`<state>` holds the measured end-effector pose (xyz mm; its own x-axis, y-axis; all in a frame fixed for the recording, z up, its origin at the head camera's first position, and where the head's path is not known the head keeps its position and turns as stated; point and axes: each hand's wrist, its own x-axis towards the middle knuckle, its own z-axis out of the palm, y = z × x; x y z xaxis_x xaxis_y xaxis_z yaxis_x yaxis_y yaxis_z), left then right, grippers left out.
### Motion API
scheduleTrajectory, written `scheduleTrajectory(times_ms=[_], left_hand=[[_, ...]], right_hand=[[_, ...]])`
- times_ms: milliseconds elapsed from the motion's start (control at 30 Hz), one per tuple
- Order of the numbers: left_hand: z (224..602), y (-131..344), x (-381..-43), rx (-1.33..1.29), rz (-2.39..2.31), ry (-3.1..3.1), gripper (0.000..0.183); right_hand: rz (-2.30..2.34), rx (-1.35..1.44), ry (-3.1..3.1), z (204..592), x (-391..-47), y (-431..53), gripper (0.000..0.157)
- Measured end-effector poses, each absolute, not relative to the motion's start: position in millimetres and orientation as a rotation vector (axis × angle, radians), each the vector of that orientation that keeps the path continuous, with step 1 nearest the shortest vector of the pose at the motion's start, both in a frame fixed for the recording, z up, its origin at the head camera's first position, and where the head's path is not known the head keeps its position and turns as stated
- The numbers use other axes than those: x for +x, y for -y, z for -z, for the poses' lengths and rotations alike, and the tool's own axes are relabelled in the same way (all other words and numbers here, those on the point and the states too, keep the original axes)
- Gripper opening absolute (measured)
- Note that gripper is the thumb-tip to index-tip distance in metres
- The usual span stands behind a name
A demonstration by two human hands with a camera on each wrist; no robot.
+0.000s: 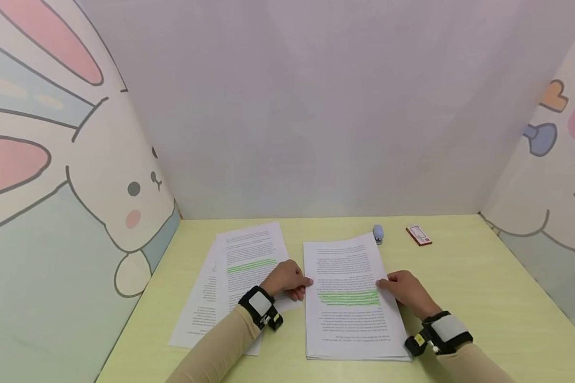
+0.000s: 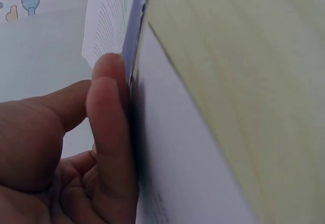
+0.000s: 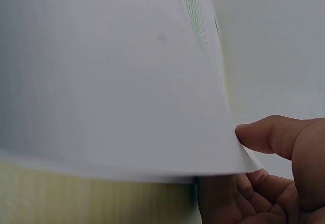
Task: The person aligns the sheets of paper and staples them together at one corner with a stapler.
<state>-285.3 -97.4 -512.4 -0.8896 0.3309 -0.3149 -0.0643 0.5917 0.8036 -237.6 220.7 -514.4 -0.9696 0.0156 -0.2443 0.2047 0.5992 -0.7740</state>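
A stack of printed paper sheets (image 1: pixel 345 335) lies in front of me, with a band of green highlighter (image 1: pixel 348 298) across the top page. My left hand (image 1: pixel 287 279) pinches its left edge between thumb and fingers. On the opposite side, my right hand (image 1: pixel 407 292) grips the right edge, thumb on top. In the right wrist view, the thumb (image 3: pixel 264 135) presses the page's edge, while the fingers go partly hidden underneath. The left wrist view shows the left fingertips (image 2: pixel 107 89) right at the stack's side.
Left of the stack, overlapping printed sheets (image 1: pixel 203 303) lie on the pale yellow table (image 1: pixel 498 298), the upper one also highlighted green. A small blue stapler (image 1: pixel 378 233) stands behind the stack's far right corner. Further right is a small red-and-white box (image 1: pixel 419 235). A plain wall (image 1: pixel 316 117) bounds the back.
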Motion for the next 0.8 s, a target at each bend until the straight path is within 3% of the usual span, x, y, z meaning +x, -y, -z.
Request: scheduleTrajectory(times_ms=[267, 800], left_hand=[[510, 95, -287, 0.175, -1.178, -2.396, 0.028], [501, 101, -286, 0.208, -1.104, -2.432, 0.034]], right_hand=[[1.191, 0.155, -2.670, 502, -239, -235, 0.031], [1.106, 0.125, -2.725, 491, -251, -250, 0.027]])
